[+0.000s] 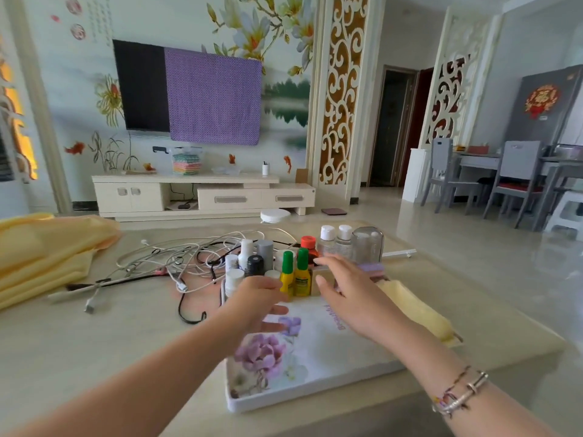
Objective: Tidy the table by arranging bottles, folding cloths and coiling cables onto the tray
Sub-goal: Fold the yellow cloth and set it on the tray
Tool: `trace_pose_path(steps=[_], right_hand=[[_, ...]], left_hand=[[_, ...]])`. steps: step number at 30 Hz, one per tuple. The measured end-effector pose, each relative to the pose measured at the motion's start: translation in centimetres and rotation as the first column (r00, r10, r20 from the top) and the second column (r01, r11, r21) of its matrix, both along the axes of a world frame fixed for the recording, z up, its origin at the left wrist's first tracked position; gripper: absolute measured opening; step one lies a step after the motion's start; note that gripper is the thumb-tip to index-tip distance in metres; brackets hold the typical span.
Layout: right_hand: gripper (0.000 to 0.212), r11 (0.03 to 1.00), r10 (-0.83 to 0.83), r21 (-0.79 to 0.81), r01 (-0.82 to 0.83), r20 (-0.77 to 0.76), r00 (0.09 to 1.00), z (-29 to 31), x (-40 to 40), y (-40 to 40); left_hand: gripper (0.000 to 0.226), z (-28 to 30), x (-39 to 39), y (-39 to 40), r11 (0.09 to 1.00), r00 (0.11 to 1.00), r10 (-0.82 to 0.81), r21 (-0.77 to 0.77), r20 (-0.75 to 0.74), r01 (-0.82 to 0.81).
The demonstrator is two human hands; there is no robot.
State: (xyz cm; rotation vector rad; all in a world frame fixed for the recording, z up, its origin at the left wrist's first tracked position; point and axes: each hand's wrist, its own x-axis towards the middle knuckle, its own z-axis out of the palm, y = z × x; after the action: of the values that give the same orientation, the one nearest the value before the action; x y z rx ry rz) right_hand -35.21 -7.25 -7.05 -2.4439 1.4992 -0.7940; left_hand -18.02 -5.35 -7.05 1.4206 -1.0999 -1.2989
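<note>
Two green-capped yellow bottles [296, 274] stand upright on the floral tray [315, 357].

Head-worn wide-angle view, looking forward and down across a table.

The single camera sits above the person's forearms, close over the floral tray [303, 383] at the table's [94, 342] near edge. It faces a wall-mounted television [142, 89] across the room; straight lines bow toward the frame's edges.
</note>
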Motion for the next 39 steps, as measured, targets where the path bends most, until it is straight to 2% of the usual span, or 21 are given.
trace_pose_path(steps=[6, 9, 13, 15, 18, 21, 25, 27, 30, 32, 35, 39], right_hand=[[0.034, 0.947, 0.316, -0.066, -0.313, 0.036, 0.948, 2.4, 12.8, 2.5], [0.032, 0.89, 0.449, -0.084, -0.448, -0.003, 0.894, 2.9, 19.6, 3.7], [0.032, 0.845, 0.52, -0.067, -0.53, -0.125, 0.845, 2.7, 27.0, 4.4], [0.031, 0.835, 0.537, -0.041, -0.549, -0.158, 0.829, 2.1, 30.5, 4.4], [0.029, 0.828, 0.552, -0.003, -0.561, -0.172, 0.816, 0.5, 36.3, 4.0], [0.028, 0.82, 0.567, 0.022, -0.571, -0.159, 0.808, -1.2, 39.4, 3.1], [0.026, 0.792, 0.609, 0.024, -0.61, -0.099, 0.787, -2.6, 43.8, 2.8], [0.027, 0.787, 0.616, 0.018, -0.617, -0.074, 0.784, -3.1, 45.2, 2.9], [0.032, 0.783, 0.621, 0.014, -0.622, -0.075, 0.78, -4.1, 46.9, 2.8], [0.037, 0.781, 0.622, 0.006, -0.624, -0.092, 0.777, -4.2, 48.1, 2.8], [0.045, 0.78, 0.613, 0.003, -0.626, -0.203, 0.763, -3.9, 50.5, 2.5], [0.054, 0.81, 0.568, 0.12, -0.573, -0.399, 0.72, -3.8, 53.8, 2.2]], left_hand=[[0.015, 1.2, 11.6, 4.4, 0.97, 0.971, 0.235, -0.073, 0.049, -0.232], [0.015, 0.9, 18.1, 6.7, 0.912, 0.914, 0.4, -0.13, 0.065, -0.39], [0.017, -1.0, 25.5, 9.4, 0.813, 0.812, 0.573, -0.202, 0.112, -0.546], [0.017, -2.5, 29.3, 10.8, 0.738, 0.708, 0.67, -0.301, 0.222, -0.604], [0.023, -5.3, 34.9, 12.8, 0.635, 0.47, 0.77, -0.451, 0.431, -0.627], [0.036, -5.8, 37.2, 12.8, 0.65, 0.313, 0.742, -0.521, 0.593, -0.553], [0.039, -4.0, 39.7, 11.7, 0.592, 0.101, 0.775, -0.66, 0.624, -0.462], [0.037, -4.5, 41.1, 11.5, 0.618, 0.022, 0.731, -0.647, 0.682, -0.447], [0.034, -5.9, 42.5, 11.7, 0.645, 0.015, 0.669, -0.569, 0.744, -0.51], [0.034, -5.8, 42.8, 11.6, 0.614, 0.058, 0.688, -0.538, 0.723, -0.577], [0.035, -4.8, 43.1, 11.5, 0.561, 0.128, 0.743, -0.508, 0.657, -0.654], [0.039, -3.3, 43.5, 11.7, 0.536, 0.17, 0.779, -0.501, 0.603, -0.68]])
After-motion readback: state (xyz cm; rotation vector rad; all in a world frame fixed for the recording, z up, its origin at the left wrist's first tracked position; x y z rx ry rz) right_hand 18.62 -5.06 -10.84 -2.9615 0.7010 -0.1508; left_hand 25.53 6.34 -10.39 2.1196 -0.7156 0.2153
